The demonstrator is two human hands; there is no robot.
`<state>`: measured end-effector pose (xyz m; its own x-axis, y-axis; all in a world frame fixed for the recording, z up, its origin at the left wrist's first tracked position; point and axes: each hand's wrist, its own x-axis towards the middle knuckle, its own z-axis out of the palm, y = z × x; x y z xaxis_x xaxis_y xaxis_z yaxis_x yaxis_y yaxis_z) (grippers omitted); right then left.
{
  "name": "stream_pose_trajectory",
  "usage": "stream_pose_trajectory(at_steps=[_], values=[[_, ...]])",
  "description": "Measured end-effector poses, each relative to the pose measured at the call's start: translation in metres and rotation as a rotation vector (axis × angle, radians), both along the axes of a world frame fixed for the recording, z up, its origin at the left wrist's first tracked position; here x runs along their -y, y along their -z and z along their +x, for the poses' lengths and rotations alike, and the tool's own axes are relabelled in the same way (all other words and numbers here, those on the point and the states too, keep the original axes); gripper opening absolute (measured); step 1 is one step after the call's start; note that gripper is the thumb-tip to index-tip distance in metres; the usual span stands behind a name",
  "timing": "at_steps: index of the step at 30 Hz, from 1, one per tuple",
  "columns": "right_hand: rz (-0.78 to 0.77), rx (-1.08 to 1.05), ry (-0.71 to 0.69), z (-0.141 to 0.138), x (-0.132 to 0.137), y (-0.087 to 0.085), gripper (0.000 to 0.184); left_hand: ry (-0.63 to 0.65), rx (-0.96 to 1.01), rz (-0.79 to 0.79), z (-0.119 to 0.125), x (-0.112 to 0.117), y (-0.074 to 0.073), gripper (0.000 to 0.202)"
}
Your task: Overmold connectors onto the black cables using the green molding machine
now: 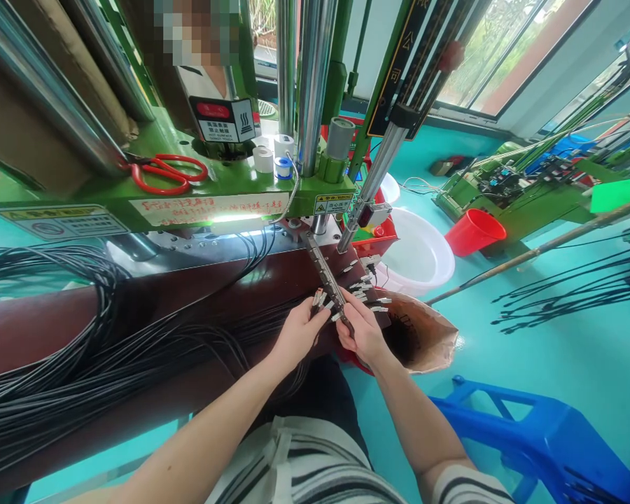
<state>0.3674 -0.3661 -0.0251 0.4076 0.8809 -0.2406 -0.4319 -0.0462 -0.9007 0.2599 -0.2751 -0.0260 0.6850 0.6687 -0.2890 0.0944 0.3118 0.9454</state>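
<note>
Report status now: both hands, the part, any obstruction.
Left hand pinching black plug ends. Right hand gripping long metal connector strip. Black cable bundle beside; brown paper bag close right.

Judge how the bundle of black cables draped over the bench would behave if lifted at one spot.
The black cables look thin and sag in curves, so probably floppy. Many strands overlap, so they would likely tangle and drag along together.

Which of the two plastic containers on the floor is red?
The small bucket, right of the big white basin; the basin is white, wider and shallower.
</note>
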Motion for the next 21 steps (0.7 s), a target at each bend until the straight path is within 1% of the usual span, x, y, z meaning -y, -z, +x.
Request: stream_pose_trajectory(at_steps=[3, 7, 10, 12, 14, 15, 17, 18, 19, 21], values=[[-0.009, 0.011, -0.022, 0.001, 0.001, 0.0, 0.054, 0.047, 0.022, -0.084, 0.0, 0.0, -0.001, 0.026], [-0.027, 0.051, -0.057, -0.001, 0.001, -0.002, 0.055, 0.042, 0.025, -0.161, -0.002, -0.002, -0.003, 0.031], [-0.043, 0.132, -0.074, -0.004, -0.001, -0.004, 0.057, 0.037, 0.023, -0.192, -0.004, -0.004, -0.004, 0.033], [-0.055, 0.183, -0.076, -0.006, -0.002, -0.004, 0.057, 0.035, 0.03, -0.183, -0.005, -0.004, -0.004, 0.033], [-0.061, 0.183, -0.07, -0.006, -0.003, -0.004, 0.056, 0.022, 0.046, -0.094, -0.007, -0.005, -0.005, 0.029], [-0.057, 0.162, -0.065, -0.006, -0.003, -0.003, 0.056, -0.002, 0.059, -0.029, -0.008, -0.006, -0.006, 0.026], [-0.042, 0.101, -0.053, -0.004, -0.002, -0.002, 0.057, -0.102, 0.105, 0.079, -0.008, -0.009, -0.009, 0.023], [-0.033, 0.07, -0.047, -0.003, -0.001, -0.002, 0.057, -0.164, 0.131, 0.091, -0.008, -0.011, -0.011, 0.023], [-0.024, 0.043, -0.045, -0.001, 0.0, -0.002, 0.057, -0.216, 0.155, 0.07, -0.008, -0.012, -0.013, 0.024], [-0.013, 0.008, -0.046, 0.001, 0.001, -0.001, 0.056, -0.268, 0.188, -0.011, -0.007, -0.014, -0.016, 0.026]])
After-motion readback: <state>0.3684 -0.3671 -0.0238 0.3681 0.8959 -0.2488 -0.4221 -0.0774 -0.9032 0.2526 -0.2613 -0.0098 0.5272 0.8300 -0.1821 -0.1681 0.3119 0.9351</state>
